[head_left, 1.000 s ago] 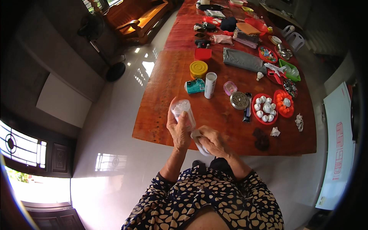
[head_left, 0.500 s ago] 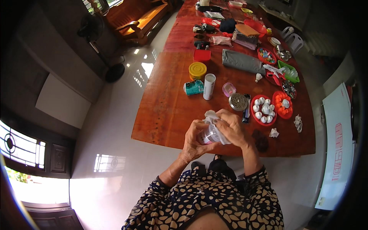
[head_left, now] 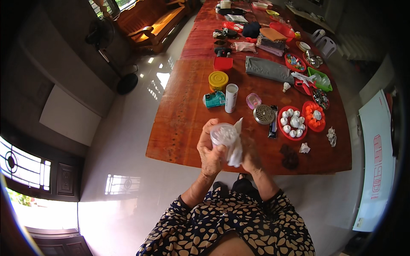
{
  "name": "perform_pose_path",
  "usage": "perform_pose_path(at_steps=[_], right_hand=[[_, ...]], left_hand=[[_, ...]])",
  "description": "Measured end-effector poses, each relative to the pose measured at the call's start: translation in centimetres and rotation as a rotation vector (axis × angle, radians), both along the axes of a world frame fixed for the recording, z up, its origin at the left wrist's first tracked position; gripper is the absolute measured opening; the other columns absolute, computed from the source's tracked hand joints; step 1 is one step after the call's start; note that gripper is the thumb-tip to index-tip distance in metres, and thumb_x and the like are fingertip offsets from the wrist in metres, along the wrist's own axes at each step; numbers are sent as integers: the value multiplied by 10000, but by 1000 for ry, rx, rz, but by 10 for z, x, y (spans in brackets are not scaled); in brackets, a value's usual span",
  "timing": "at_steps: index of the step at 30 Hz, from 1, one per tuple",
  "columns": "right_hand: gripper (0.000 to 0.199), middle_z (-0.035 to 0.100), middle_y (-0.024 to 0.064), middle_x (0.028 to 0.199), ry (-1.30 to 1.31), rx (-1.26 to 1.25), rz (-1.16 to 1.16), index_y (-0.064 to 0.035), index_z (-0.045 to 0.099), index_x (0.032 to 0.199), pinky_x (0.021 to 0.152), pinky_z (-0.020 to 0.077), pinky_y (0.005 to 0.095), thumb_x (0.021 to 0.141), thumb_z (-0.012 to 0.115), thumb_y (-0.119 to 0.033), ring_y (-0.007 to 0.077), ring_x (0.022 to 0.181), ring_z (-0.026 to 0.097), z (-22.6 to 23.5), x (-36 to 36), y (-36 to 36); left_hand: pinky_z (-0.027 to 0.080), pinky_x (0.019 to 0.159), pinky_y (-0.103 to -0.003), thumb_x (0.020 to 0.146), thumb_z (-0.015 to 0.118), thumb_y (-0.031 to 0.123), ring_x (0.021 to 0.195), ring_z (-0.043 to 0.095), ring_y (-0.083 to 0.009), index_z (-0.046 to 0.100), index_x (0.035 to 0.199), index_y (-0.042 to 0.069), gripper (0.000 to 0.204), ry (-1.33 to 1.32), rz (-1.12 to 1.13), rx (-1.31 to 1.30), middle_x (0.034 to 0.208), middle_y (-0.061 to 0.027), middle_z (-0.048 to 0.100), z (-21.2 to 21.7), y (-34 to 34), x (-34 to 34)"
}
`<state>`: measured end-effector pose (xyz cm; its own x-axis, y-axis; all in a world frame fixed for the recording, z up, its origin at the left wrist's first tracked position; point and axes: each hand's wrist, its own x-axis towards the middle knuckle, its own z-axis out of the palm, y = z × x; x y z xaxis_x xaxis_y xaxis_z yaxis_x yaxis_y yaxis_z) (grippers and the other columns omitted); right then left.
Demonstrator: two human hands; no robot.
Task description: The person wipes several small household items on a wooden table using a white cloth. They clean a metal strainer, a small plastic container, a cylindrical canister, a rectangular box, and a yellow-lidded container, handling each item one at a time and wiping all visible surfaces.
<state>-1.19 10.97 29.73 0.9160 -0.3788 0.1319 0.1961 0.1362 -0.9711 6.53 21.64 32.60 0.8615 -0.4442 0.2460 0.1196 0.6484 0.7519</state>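
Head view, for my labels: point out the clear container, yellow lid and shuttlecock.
Clear container (head_left: 223,134): head view, upper round end.
Yellow lid (head_left: 218,78): head view, top centre.
Shuttlecock (head_left: 286,86): head view, white skirt.

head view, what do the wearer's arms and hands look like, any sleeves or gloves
The left hand and right hand are ungloved. The dark sleeves, patterned with irregular beige spots, stop short of both hands. The right hand is too blurred for finer detail.

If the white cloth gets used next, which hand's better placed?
Probably the right hand: though blurred, it's right by the white cloth, at the clear container's right side. The left hand is occupied gripping that container.
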Motion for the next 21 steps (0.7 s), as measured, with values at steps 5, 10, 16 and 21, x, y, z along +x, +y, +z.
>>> perform_pose_path(at_steps=[5, 10, 16, 21], right_hand=[[215, 578, 144, 972, -143, -547, -24, -19, 529, 1111, 739, 463, 321, 935, 495, -137, 248, 862, 592, 4, -13, 32], [196, 613, 83, 923, -49, -368, -187, -38, 563, 1107, 682, 478, 279, 938, 501, -116, 169, 801, 612, 5, -22, 6], [315, 517, 165, 1166, -144, -790, -502, 10, 506, 1227, 889, 390, 383, 951, 488, -141, 276, 1013, 486, 46, 23, 4], [390, 482, 200, 1178, -73, -716, -420, 41, 421, 1283, 885, 400, 431, 928, 490, -105, 361, 1027, 465, 32, 26, 47]], left_hand=[[483, 869, -309, 740, 767, 349, 980, 576, -163, 519, 1186, 2, 617, 38, 125, 78, 1124, -73, 580, 6, 4, 9], [455, 892, -291, 883, 641, 218, 1023, 547, -138, 450, 1251, 15, 462, 49, 117, 143, 1145, -69, 567, -10, 8, 14], [422, 936, -295, 953, 505, 204, 1057, 524, -150, 444, 1236, 22, 342, 33, 58, 146, 1161, -87, 553, 6, -11, -17], [452, 889, -287, 965, 459, 262, 991, 550, -142, 456, 1197, 32, 327, -4, 245, 183, 1115, -93, 567, 15, -4, -4]])
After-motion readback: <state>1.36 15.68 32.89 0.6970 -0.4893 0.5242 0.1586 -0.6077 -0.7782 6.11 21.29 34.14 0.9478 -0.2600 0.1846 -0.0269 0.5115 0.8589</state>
